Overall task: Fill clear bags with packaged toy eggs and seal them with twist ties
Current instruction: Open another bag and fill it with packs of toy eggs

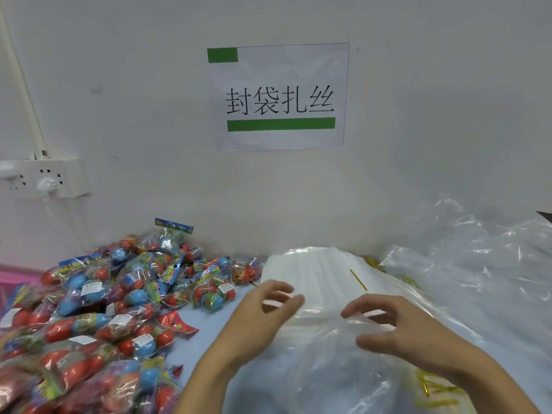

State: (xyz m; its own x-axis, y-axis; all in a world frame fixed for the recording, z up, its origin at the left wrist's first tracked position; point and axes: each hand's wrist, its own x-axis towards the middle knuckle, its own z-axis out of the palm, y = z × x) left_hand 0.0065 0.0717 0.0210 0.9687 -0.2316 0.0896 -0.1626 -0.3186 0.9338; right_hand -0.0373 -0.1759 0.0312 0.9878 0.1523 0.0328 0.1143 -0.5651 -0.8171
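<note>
Lying on the blue table (pixel 206 333) against the white wall (pixel 149 85), a stack of clear bags (pixel 316 270) is being reached for by two bare hands. The left hand (pixel 263 306) is being held over the near left corner of the stack, with its fingers loosely bent and spread; nothing is being gripped by it as far as can be seen. The right hand (pixel 397 327) is being held over the near right side, its fingers also bent and apart, just above a loose, crinkled bag (pixel 322 369) that is lying in front of the stack. Whether the thin plastic is being touched by the fingertips cannot be told. One gold tie (pixel 357 279) is lying on top of the stack, tilted. More gold ties (pixel 433 386) are being kept at the near right, partly under plastic. A big pile of egg packs (pixel 98 312), with red and blue eggs inside, is being kept on the left of the table, well apart from the hands. A heap of crumpled plastic (pixel 478 258) is lying on the right side. On the wall, a paper sign (pixel 279 97) with black writing and green bars is being shown above the stack, and a white power strip (pixel 44 177) with a plug in it is being kept at the left.
</note>
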